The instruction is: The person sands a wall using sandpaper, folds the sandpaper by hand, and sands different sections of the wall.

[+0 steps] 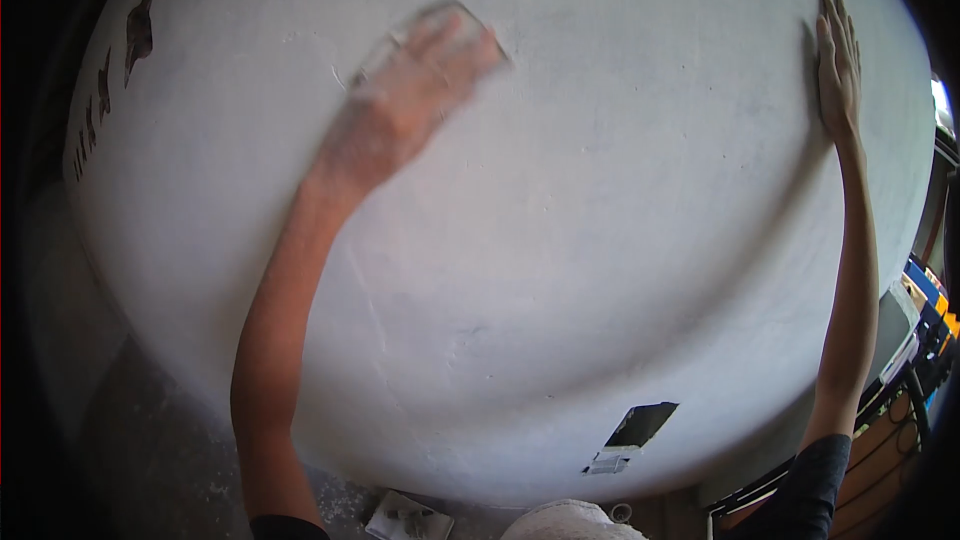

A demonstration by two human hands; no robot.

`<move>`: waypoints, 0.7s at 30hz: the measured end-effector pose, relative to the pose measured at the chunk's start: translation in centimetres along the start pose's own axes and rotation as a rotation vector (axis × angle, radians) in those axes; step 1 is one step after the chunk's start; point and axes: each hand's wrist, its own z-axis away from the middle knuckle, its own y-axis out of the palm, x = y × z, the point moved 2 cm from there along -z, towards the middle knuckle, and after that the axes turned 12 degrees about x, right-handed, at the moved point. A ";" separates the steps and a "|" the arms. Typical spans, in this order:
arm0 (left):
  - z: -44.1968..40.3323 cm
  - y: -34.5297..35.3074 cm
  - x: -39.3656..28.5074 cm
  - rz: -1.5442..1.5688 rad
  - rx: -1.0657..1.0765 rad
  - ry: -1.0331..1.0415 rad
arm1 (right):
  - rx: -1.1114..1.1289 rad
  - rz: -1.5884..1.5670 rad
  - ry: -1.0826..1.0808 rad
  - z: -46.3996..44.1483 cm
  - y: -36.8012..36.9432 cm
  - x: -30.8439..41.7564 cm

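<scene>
A broad greyish-white surface (pixel 560 200), bulging through the lens, fills most of the head view. My left hand (pixel 415 90), blurred by motion, presses a thin flat sheet that looks like sandpaper (pixel 490 25) against its upper part. Only the edges of that sheet show past the fingers. Far to the right, my right hand (pixel 840 70) lies flat on the same surface, fingers stretched upward and holding nothing. Faint scratches and small dark specks mark the surface between the two hands.
A dark rectangular opening (pixel 643 425) cuts the surface low on the right. Ragged dark cut-outs (pixel 140 30) line its left side. Below, a dusty floor (pixel 190 440) holds a small whitish tray (pixel 408 517). Blue and yellow items (pixel 935 295) crowd the right edge.
</scene>
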 end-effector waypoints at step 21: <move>-1.0 -0.5 0.7 -0.026 -0.029 -0.212 | -0.015 0.004 0.032 0.7 -0.2 0.1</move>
